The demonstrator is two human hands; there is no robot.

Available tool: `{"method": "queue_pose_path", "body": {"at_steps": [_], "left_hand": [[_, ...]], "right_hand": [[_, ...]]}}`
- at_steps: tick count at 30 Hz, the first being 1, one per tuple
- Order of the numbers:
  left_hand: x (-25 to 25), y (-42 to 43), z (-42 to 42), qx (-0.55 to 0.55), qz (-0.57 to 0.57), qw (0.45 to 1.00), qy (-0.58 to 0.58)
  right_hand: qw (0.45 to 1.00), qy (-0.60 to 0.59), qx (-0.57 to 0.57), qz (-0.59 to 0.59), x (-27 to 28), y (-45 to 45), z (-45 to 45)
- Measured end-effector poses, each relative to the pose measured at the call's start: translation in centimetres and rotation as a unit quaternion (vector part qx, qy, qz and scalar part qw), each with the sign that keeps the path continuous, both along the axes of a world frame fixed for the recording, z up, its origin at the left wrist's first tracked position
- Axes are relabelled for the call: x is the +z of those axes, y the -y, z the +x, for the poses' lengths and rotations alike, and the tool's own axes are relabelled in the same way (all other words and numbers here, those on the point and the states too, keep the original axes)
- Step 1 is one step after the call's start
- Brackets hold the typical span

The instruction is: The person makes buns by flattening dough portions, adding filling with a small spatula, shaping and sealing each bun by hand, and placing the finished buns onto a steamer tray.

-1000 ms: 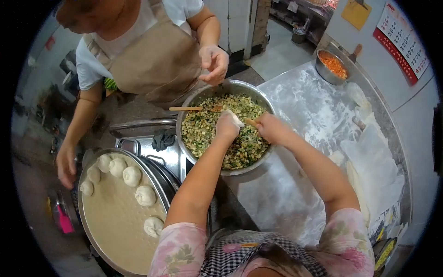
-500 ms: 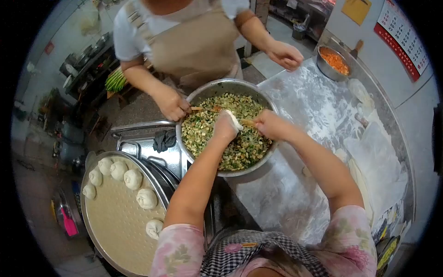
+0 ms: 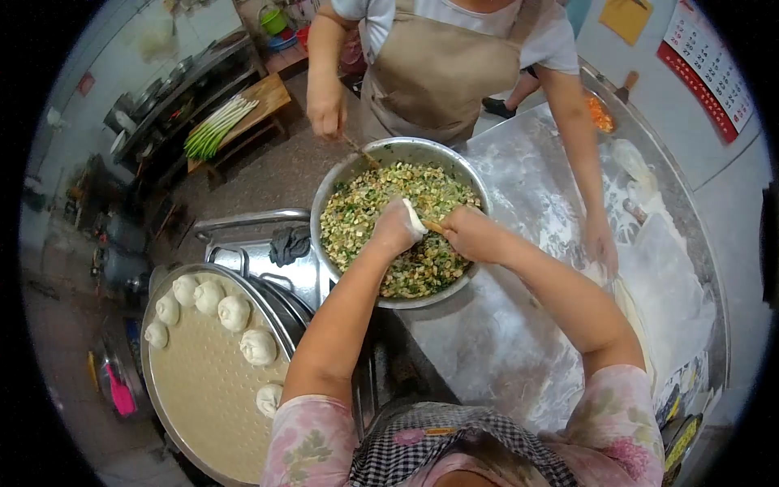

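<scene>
1. Left hand [image 3: 394,229]: mid-frame, over the bowl [image 3: 406,148]. Fingers curled round a piece of dough [image 3: 415,219], its pale edge showing on the right side of the hand; exact fingertip placement cannot be told.
2. Right hand [image 3: 473,234]: just right of the left. Fingers closed on a wooden stick [image 3: 435,227] that reaches left to the dough.
3. Bowl: metal, wide, centre of frame, holding chopped green-and-pale filling [image 3: 361,203].
4. Co-worker, top of frame, tan apron [image 3: 450,69]. One hand [image 3: 328,114], upper centre-left, pinches a second stick [image 3: 359,152] slanting into the bowl. Other hand [image 3: 601,243], right of centre, is low over the floury surface [image 3: 495,333]; finger state there cannot be told.
5. Lower left: round tray [image 3: 207,398], six buns [image 3: 258,347] along its upper and right parts.
6. Dark cloth [image 3: 290,245] between tray and bowl.
7. Upper left: bundle of green-and-white stalks [image 3: 219,126].
</scene>
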State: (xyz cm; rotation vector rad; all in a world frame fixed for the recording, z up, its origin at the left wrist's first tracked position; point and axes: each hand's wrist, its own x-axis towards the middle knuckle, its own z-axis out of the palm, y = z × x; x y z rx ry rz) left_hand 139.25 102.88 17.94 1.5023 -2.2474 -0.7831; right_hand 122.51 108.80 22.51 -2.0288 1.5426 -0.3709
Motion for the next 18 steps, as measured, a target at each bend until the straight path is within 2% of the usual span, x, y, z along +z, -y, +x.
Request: {"method": "queue_pose_path", "body": {"at_steps": [1,4,7,10,13,17,18], "left_hand": [[-0.6,0.2,0.0,0.013,-0.008,1.0,-0.016],[-1.0,0.5,-0.1,0.045,0.013,0.998,-0.04],[-0.6,0.8,-0.2,0.06,0.046,0.996,-0.038],[-1.0,0.9,-0.4,0.062,0.043,0.997,-0.025],[-1.9,1.0,0.2,0.055,0.018,0.997,-0.045],[0.1,-0.2,0.3,0.07,0.052,0.987,-0.136],[-0.7,0.0,0.2,0.06,-0.016,0.987,-0.151]], "right_hand": [[1.0,-0.019,0.01,0.021,0.2,0.1,0.0],[0.984,-0.07,0.079,-0.141,1.8,0.5,-1.7],[0.983,-0.132,-0.118,0.038,2.8,3.0,-3.6],[0.975,-0.002,-0.126,0.184,2.2,3.4,-3.2],[0.982,0.043,-0.072,0.166,2.7,2.3,-2.3],[0.999,-0.04,0.019,-0.03,3.6,-0.5,-0.4],[0.991,-0.079,0.037,-0.1,3.2,-1.4,0.0]]}}
